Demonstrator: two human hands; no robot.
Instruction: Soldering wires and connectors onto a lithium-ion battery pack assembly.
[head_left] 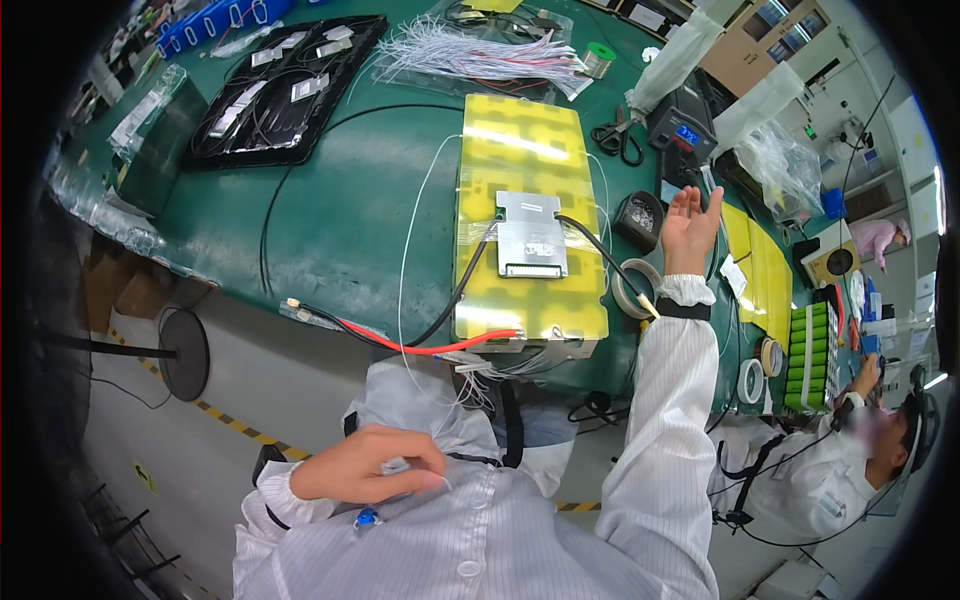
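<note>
A battery pack wrapped in yellow film point(530, 135) lies on the green bench before me. A silver circuit board module point(532, 235) is taped on top, with black cables at its two sides. A red cable point(430, 349) and thin white wires point(478, 385) hang at the pack's near end. My left hand point(375, 465) is held against my front, its fingers curled and thumb and forefinger close together; anything between them is too small to make out. Beyond the pack's right side, my right hand point(690, 228) reaches toward the soldering station point(683, 125), palm up, fingers apart.
A dark cup point(638, 218) and a tape roll point(636, 287) stand right of the pack. Scissors point(618, 138), a solder spool point(598, 62) and a bundle of white wires point(480, 55) lie farther back. A black tray point(285, 90) sits at left. A co-worker point(800, 480) works at right.
</note>
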